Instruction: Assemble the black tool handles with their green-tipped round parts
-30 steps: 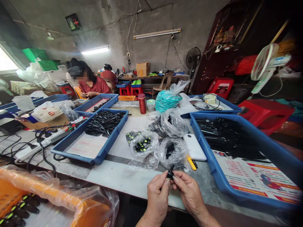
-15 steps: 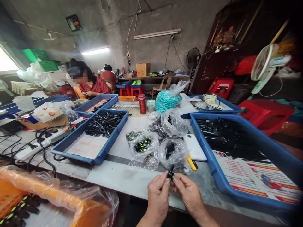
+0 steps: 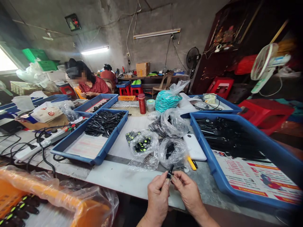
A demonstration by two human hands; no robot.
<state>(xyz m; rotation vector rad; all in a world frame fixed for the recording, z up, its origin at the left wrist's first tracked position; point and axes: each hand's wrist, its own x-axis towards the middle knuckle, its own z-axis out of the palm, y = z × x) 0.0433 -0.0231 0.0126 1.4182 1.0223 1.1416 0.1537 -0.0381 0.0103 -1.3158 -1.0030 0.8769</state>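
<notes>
Between my fingertips, close to the table's front edge, is a small black plastic part [image 3: 169, 172] with a narrow stem pointing up. My left hand [image 3: 158, 194] pinches it from the left side. From the right, my right hand [image 3: 187, 190] has thumb and fingers closed against the same part; its lower end is hidden by the fingers. Just beyond the hands stands an open clear bag [image 3: 172, 153] with black pieces inside. Beside it lies another clear bag [image 3: 142, 142] holding black pieces with yellow-green dots.
Blue trays of long black parts stand left [image 3: 94, 159] and right [image 3: 213, 164]. A white phone [image 3: 195, 148] and yellow cutter [image 3: 191, 163] lie right of the bags. An orange crate [image 3: 80, 211] is at lower left. A co-worker [image 3: 94, 85] sits across the table.
My right fingers have shifted very slightly around the black part. Otherwise the hands and the things on the table stay in place.
</notes>
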